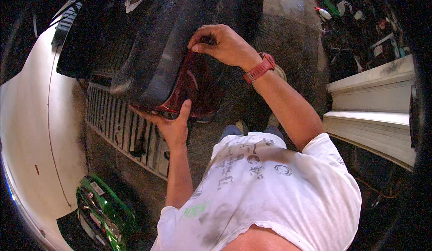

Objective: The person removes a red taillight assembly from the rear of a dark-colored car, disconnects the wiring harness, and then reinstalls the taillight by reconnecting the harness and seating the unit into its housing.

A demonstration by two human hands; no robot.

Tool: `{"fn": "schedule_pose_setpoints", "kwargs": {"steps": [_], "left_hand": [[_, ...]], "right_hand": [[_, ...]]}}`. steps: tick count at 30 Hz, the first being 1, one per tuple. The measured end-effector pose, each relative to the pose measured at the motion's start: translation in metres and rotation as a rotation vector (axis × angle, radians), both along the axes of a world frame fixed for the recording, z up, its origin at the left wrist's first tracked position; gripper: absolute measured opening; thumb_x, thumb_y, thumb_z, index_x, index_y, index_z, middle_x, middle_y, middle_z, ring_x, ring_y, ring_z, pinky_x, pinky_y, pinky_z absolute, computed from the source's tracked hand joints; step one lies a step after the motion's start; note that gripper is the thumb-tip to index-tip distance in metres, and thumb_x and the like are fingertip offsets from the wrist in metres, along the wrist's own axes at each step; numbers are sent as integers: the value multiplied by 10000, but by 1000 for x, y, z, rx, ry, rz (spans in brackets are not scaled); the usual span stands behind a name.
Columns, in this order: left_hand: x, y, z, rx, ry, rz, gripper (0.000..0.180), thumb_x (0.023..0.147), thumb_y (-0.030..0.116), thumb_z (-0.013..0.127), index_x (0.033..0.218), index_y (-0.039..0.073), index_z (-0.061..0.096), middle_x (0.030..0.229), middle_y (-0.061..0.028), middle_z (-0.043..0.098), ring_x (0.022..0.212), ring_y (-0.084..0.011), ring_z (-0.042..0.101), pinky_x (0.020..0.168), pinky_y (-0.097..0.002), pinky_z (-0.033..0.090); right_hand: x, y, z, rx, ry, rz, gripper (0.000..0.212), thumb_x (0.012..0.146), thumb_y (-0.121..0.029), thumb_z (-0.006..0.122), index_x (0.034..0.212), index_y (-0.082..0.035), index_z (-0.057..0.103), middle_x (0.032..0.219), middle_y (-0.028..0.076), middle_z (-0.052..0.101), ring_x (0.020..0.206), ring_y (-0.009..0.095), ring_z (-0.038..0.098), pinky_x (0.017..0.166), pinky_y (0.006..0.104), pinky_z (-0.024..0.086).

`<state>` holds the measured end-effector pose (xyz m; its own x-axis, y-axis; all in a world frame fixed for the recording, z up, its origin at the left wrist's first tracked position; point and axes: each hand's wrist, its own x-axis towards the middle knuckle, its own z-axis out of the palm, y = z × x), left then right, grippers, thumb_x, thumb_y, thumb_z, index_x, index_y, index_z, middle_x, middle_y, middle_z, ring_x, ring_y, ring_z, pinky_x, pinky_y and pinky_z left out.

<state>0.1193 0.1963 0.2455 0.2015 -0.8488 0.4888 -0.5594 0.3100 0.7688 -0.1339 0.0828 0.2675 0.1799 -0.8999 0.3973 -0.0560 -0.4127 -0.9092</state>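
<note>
1. White stained shirt (270, 183) nearest, low in view.
2. Left hand (173, 125) cupping dark red lens (193, 86) from below.
3. Right hand (222, 44) pinching its top edge, against black bumper panel (166, 35).

A rough grey concrete floor (292, 30) runs across the scene, lit brightly at the top. A white car body panel (27, 129) curves along the left, beside a ribbed metal grille (117, 125) and a green part (105, 217) lower down. At right stand pale stacked steps (373, 111), with a cluttered pile of bottles and parts (360, 17) above.
</note>
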Motion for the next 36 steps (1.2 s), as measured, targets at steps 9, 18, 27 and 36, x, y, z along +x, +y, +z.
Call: {"fn": "schedule_pose_setpoints", "kwargs": {"steps": [9, 18, 27, 36], "left_hand": [[-50, -22, 74, -410, -943, 129, 253, 890, 389, 821, 1132, 322, 786, 1606, -51, 459, 1571, -385, 249, 1230, -707, -98], [-75, -31, 78, -343, -1007, 122, 133, 824, 291, 849, 940, 345, 812, 1602, 17, 473, 1577, -366, 252, 1206, -748, -116], [-81, -35, 79, -355, -1036, 195, 84, 800, 301, 856, 851, 273, 795, 1585, 6, 483, 1554, -379, 286, 1195, -784, -66], [-75, -28, 71, -354, -1052, 201, 112, 795, 312, 850, 819, 231, 777, 1594, -23, 470, 1546, -400, 293, 1184, -806, -27]], "right_hand": [[-9, -14, 10, -336, 185, -68, 137, 883, -115, 791, 982, -25, 758, 964, 114, 728, 941, 291, 718, 850, 377, 559], [-6, 12, -12, -232, 185, -187, 166, 873, -102, 800, 1010, -25, 746, 959, 126, 750, 890, 270, 733, 818, 358, 567], [46, 44, -47, 66, -470, -362, 182, 833, -108, 844, 978, -34, 761, 959, 107, 761, 893, 264, 737, 819, 355, 576], [78, 61, -57, 25, -487, -492, 206, 868, -61, 830, 1056, -34, 751, 1056, 72, 721, 1015, 191, 702, 903, 308, 553]]}}
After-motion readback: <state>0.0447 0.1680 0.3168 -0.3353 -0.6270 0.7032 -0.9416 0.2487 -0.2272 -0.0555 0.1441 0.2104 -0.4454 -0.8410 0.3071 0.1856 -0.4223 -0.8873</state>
